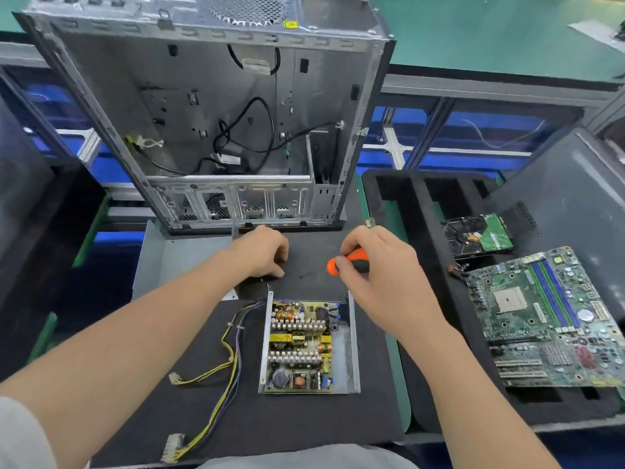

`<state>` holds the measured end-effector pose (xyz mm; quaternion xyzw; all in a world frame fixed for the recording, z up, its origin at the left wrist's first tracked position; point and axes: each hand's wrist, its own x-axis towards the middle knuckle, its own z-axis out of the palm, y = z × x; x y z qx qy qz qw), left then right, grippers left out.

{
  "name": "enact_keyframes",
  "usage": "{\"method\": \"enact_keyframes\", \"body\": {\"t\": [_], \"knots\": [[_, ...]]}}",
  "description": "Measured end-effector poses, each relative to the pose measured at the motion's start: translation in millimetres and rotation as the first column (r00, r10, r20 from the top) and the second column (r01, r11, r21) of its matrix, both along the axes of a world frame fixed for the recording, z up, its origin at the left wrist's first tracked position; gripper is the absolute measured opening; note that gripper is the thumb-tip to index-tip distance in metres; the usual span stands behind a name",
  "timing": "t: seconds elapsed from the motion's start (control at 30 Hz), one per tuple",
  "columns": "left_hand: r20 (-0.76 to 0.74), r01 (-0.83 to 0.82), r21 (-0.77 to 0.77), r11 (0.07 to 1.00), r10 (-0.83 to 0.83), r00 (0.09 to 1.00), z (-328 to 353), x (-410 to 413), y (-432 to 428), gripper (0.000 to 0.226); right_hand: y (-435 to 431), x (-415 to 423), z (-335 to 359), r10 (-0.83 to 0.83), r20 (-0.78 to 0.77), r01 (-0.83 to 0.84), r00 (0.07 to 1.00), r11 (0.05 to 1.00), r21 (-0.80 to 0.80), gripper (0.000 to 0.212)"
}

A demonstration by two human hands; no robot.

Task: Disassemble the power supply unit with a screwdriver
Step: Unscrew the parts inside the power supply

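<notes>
With the power supply unit already uncovered, the right hand grips the screwdriver while the left hand, curled, perhaps pinches a loosened screw; the board's screws look next.

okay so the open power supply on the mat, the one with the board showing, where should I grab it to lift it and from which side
Judging by its pose, grip the power supply unit by its two long sheet-metal side walls, coming down from above with fingers on the outside faces. The lid is off and the circuit board faces up, so stay clear of the components. Avoid the left far corner, where the cable bundle exits.
</notes>
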<state>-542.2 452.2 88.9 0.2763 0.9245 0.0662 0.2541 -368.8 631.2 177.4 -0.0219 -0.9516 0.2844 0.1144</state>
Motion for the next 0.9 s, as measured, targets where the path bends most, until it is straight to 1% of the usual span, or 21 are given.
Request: {"method": "enact_keyframes", "body": {"t": [0.03,0.07,0.1,0.17,0.23,0.27,0.33,0.4,0.5,0.57,0.63,0.7,0.8,0.87,0.9], "knots": [[-0.029,-0.038,0.042,0.998,0.039,0.999,2,4,-1,0.020,1,-4,-1,0.003,0.010,-0.004,1.000,1.000,0.005,0.011],[-0.047,-0.082,0.069,0.994,0.086,0.995,4,10,-1,0.026,2,-7,-2,0.009,0.016,-0.009,1.000,1.000,0.011,0.011],[-0.044,-0.114,0.065,0.991,0.117,0.992,8,17,-2,0.037,3,-10,-4,0.014,0.017,-0.015,1.000,1.000,0.019,0.011],[0.028,-0.147,-0.035,0.989,0.148,0.989,15,37,-5,0.057,2,-14,-7,0.018,0.021,-0.019,1.000,1.000,0.025,0.013],[0.088,-0.143,-0.164,0.976,0.159,0.983,23,59,-10,0.063,-1,-16,-9,0.004,0.034,-0.004,0.999,1.000,0.000,0.016],[0.089,-0.135,-0.207,0.969,0.156,0.984,26,70,-12,0.061,-3,-16,-10,-0.012,0.037,0.013,0.999,1.000,-0.028,0.020],[0.104,-0.146,-0.238,0.960,0.175,0.979,32,87,-14,0.057,-7,-15,-9,-0.044,0.014,0.045,0.999,0.994,-0.104,0.027],[0.140,-0.182,-0.210,0.961,0.214,0.967,34,100,-14,0.052,-11,-12,-7,-0.028,-0.041,0.021,0.999,0.987,-0.162,0.034],[0.102,-0.190,-0.143,0.971,0.206,0.973,36,115,-16,0.041,-18,-13,-7,0.049,-0.078,-0.059,0.996,0.989,-0.138,0.034],[0.099,-0.185,-0.120,0.975,0.197,0.975,37,123,-19,0.035,-22,-16,-8,0.130,-0.044,-0.133,0.990,0.989,-0.058,0.030],[0.101,-0.186,-0.122,0.975,0.199,0.975,40,128,-21,0.035,-27,-19,-12,0.226,0.021,-0.226,0.974,0.974,0.016,0.026],[0.100,-0.187,-0.127,0.974,0.200,0.975,46,130,-21,0.036,-31,-18,-15,0.289,0.094,-0.292,0.953,0.956,0.025,0.024],[0.104,-0.143,-0.121,0.982,0.155,0.982,50,130,-13,0.031,-34,-16,-20,0.321,0.136,-0.329,0.937,0.943,0.041,0.023],[0.075,-0.079,-0.129,0.988,0.089,0.993,48,133,-6,0.035,-32,-15,-21,0.302,0.171,-0.311,0.938,0.950,0.029,0.024],[0.054,-0.048,-0.127,0.991,0.055,0.997,47,134,-2,0.040,-30,-14,-22,0.284,0.195,-0.293,0.939,0.956,0.022,0.024]]}}
